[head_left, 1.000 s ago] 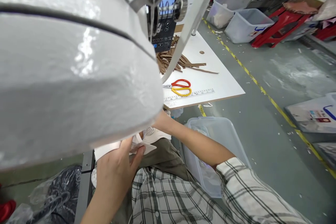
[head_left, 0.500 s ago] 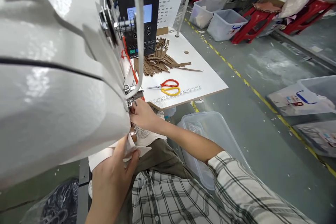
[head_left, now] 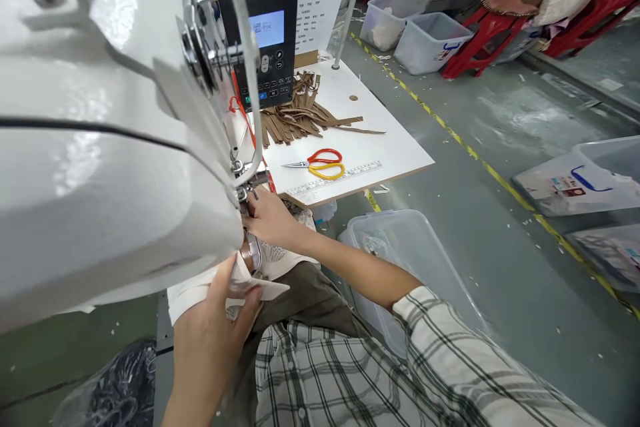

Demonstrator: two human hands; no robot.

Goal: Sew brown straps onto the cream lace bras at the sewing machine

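A large white sewing machine [head_left: 110, 200] fills the left of the view, its presser foot area [head_left: 245, 190] at the right end of the head. Beneath that end hangs a cream garment with lace [head_left: 273, 253]. My left hand [head_left: 213, 313] grips the garment's pale fabric edge between thumb and fingers, below the machine head. My right hand [head_left: 270, 217] is right by the needle area, fingers curled at the fabric; the fingertips are partly hidden behind the machine, and what they pinch cannot be made out.
On the white tabletop [head_left: 395, 147] lie scissors [head_left: 325, 165] with red and yellow handles, a clear ruler [head_left: 350, 175] and brown fabric strips [head_left: 305, 113]. A control panel [head_left: 265, 47] stands behind the needle. A clear plastic bin [head_left: 425, 247] sits on the floor to the right.
The control panel's screen now shows different content. The view has shifted slightly. Both hands stay in nearly the same places on the garment.
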